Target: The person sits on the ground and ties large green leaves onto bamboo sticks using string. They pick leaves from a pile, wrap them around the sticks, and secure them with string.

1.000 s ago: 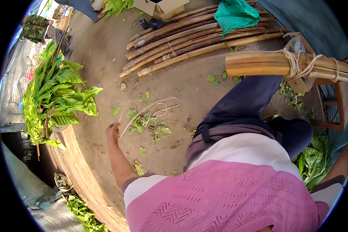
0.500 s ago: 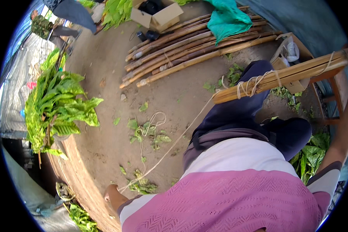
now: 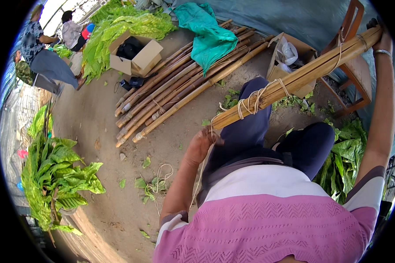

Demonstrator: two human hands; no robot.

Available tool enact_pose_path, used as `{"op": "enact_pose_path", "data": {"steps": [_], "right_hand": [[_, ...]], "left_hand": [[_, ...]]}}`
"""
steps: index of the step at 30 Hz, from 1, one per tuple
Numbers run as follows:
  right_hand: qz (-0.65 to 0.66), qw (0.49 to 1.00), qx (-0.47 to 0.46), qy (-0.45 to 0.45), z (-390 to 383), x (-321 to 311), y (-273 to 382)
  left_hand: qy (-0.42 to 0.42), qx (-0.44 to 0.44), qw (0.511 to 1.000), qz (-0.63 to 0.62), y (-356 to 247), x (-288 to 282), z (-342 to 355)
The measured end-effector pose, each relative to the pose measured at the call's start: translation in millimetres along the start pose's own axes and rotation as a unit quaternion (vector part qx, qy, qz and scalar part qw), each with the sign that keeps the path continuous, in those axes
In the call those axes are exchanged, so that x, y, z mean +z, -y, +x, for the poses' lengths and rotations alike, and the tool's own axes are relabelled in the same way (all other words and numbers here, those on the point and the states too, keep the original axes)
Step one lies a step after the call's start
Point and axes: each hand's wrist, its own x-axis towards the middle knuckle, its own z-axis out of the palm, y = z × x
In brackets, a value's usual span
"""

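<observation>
Bamboo pole (image 3: 305, 76), one, in grasp of right hand (image 3: 384, 41); one cord (image 3: 201, 172) in left hand (image 3: 200, 146).

Ahead of me lies a green plastic sheet (image 3: 206, 41), with an open cardboard box (image 3: 148, 57) to its left. On my right, a brown chair (image 3: 359, 78) stands near a second carton (image 3: 280, 75); leftward I see a co-worker (image 3: 33, 38) near heaped green leaves (image 3: 123, 22).
</observation>
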Motion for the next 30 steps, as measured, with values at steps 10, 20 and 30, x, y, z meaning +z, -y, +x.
{"op": "enact_pose_path", "data": {"steps": [10, 20, 30], "right_hand": [[-0.074, 0.994, 0.034, -0.067, 54, -96, 23], [-0.089, 0.977, 0.141, 0.134, 52, -128, 2], [-0.238, 0.96, 0.15, 0.002, -27, -41, -65]], "left_hand": [[-0.378, -0.19, 0.905, 0.05, 22, -183, -65], [-0.499, -0.024, 0.82, 0.278, -37, -228, -37], [-0.456, -0.139, 0.796, 0.374, -57, -283, 40]]}}
